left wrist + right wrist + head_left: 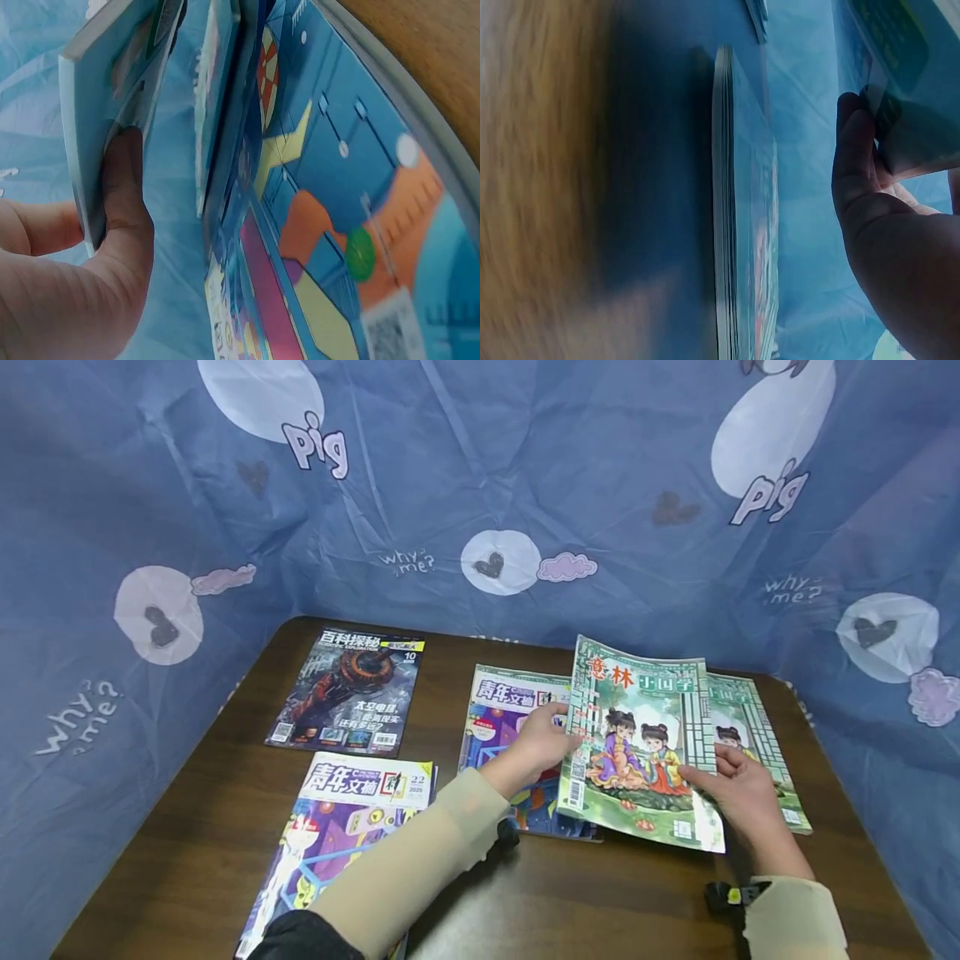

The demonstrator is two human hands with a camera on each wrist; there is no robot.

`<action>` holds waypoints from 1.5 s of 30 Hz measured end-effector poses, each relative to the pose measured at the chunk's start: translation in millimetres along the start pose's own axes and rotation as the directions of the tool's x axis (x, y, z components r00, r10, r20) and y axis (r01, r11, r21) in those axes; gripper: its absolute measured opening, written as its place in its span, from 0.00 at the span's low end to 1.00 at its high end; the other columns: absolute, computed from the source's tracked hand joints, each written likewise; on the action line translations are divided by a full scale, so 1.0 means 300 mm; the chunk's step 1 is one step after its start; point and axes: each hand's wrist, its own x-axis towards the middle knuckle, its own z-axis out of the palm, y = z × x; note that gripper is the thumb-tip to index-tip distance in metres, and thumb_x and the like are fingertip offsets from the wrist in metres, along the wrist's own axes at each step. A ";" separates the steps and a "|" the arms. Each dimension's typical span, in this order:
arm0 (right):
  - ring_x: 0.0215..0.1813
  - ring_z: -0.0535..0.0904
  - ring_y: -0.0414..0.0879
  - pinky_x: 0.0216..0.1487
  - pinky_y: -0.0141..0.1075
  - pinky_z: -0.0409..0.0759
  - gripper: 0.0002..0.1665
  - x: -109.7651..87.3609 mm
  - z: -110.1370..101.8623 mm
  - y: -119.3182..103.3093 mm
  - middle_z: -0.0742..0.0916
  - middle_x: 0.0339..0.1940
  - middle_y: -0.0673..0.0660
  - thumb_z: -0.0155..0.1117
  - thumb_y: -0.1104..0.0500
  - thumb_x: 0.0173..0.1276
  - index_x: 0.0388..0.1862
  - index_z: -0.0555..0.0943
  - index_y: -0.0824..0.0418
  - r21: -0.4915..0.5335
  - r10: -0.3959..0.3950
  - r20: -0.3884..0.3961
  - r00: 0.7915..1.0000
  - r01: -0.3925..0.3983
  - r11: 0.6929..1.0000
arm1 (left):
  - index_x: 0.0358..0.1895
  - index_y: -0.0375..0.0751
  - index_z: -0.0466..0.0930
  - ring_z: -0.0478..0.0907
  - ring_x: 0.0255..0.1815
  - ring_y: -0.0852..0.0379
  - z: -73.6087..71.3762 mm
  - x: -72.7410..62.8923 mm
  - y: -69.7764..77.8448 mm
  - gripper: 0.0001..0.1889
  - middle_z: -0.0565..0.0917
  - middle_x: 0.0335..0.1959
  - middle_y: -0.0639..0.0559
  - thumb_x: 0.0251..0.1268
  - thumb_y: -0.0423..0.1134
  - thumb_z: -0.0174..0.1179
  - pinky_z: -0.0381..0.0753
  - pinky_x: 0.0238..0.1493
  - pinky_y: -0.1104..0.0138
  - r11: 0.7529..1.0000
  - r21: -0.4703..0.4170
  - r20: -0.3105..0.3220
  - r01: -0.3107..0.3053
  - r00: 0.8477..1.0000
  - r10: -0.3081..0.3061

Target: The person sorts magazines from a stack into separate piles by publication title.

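Observation:
Both hands hold a green magazine [637, 743] with two cartoon figures on its cover, raised above the table. My left hand [534, 747] pinches its left edge; in the left wrist view the thumb and fingers lie on opposite faces of the magazine [112, 97]. At its right edge my right hand [746, 793] grips it, thumb on the cover and fingers behind. Beneath it on the left lies a purple magazine [483, 727], partly hidden. To the right, partly covered in the head view, lies another green magazine [772, 768] with the same cover style.
A dark magazine [352, 689] with a space picture lies at the table's back left. In front of it is another purple magazine [337, 814], partly under the left forearm. The brown table [600, 910] backs onto a blue printed cloth [420, 460].

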 end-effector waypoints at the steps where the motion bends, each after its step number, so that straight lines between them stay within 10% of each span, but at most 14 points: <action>1: 0.79 0.49 0.68 0.71 0.60 0.60 0.63 0.001 -0.006 0.004 0.53 0.79 0.75 0.73 0.42 0.66 0.82 0.48 0.68 0.015 0.007 -0.012 1.000 -0.007 1.000 | 0.69 0.34 0.70 0.84 0.41 0.48 0.010 0.005 0.000 0.28 0.84 0.43 0.39 0.66 0.24 0.64 0.85 0.42 0.59 1.000 0.003 0.004 -0.009 1.000 0.009; 7: 0.79 0.47 0.65 0.72 0.59 0.59 0.61 -0.003 -0.027 0.033 0.52 0.80 0.73 0.73 0.44 0.67 0.83 0.47 0.67 0.051 0.054 -0.076 0.996 -0.050 0.997 | 0.71 0.36 0.69 0.82 0.53 0.44 0.057 0.016 0.006 0.29 0.81 0.55 0.35 0.68 0.28 0.65 0.83 0.50 0.56 0.996 0.092 0.033 -0.014 0.999 0.011; 20: 0.76 0.58 0.64 0.67 0.54 0.70 0.60 0.009 -0.111 0.080 0.59 0.79 0.72 0.70 0.42 0.69 0.83 0.47 0.67 0.050 0.112 -0.138 0.984 -0.106 0.993 | 0.72 0.35 0.67 0.81 0.37 0.54 0.188 0.041 0.026 0.29 0.82 0.47 0.43 0.70 0.29 0.64 0.83 0.36 0.61 0.996 0.087 0.051 0.014 0.999 -0.018; 23: 0.61 0.78 0.51 0.53 0.39 0.81 0.59 0.017 -0.126 0.091 0.65 0.76 0.72 0.70 0.43 0.68 0.82 0.49 0.68 0.053 0.112 -0.162 0.980 -0.104 0.993 | 0.72 0.35 0.68 0.80 0.35 0.55 0.215 0.046 0.026 0.29 0.81 0.47 0.43 0.70 0.28 0.64 0.83 0.34 0.60 0.997 0.081 0.038 0.016 0.999 -0.019; 27: 0.40 0.79 0.32 0.36 0.30 0.82 0.58 0.031 -0.141 0.102 0.69 0.73 0.72 0.73 0.45 0.67 0.82 0.52 0.68 0.079 0.116 -0.187 0.975 -0.103 0.992 | 0.67 0.34 0.72 0.79 0.31 0.55 0.244 0.053 0.022 0.24 0.82 0.40 0.45 0.70 0.27 0.64 0.84 0.33 0.60 0.997 0.073 0.014 0.021 1.000 -0.022; 34: 0.73 0.64 0.63 0.64 0.53 0.72 0.58 0.042 -0.171 0.121 0.63 0.77 0.71 0.70 0.42 0.69 0.82 0.50 0.68 0.025 0.132 -0.193 0.972 -0.130 0.991 | 0.56 0.34 0.78 0.80 0.26 0.54 0.289 0.058 0.023 0.16 0.80 0.28 0.49 0.66 0.25 0.66 0.84 0.27 0.61 0.998 0.038 -0.034 0.058 0.998 -0.057; 38: 0.48 0.84 0.44 0.43 0.38 0.83 0.53 0.050 -0.185 0.135 0.86 0.50 0.53 0.73 0.46 0.68 0.78 0.58 0.73 0.027 0.078 -0.206 0.975 -0.074 0.997 | 0.54 0.34 0.81 0.81 0.24 0.55 0.304 0.064 0.025 0.15 0.80 0.26 0.49 0.65 0.27 0.68 0.85 0.26 0.62 0.996 0.061 -0.055 0.063 0.997 -0.060; 41: 0.33 0.81 0.32 0.31 0.33 0.82 0.50 0.057 -0.197 0.145 0.80 0.33 0.33 0.74 0.49 0.67 0.75 0.61 0.75 0.048 0.055 -0.207 0.977 -0.046 0.998 | 0.50 0.35 0.83 0.81 0.22 0.55 0.312 0.069 0.022 0.13 0.80 0.25 0.50 0.64 0.28 0.70 0.85 0.25 0.63 0.994 0.092 -0.062 0.060 0.997 -0.054; 45: 0.32 0.80 0.31 0.30 0.34 0.82 0.50 0.064 -0.217 0.156 0.78 0.31 0.31 0.74 0.49 0.67 0.75 0.61 0.74 0.044 0.082 -0.218 0.972 -0.075 0.996 | 0.49 0.35 0.83 0.81 0.20 0.55 0.334 0.076 0.014 0.11 0.80 0.24 0.51 0.65 0.30 0.70 0.86 0.28 0.60 0.992 0.119 -0.054 0.042 0.998 -0.036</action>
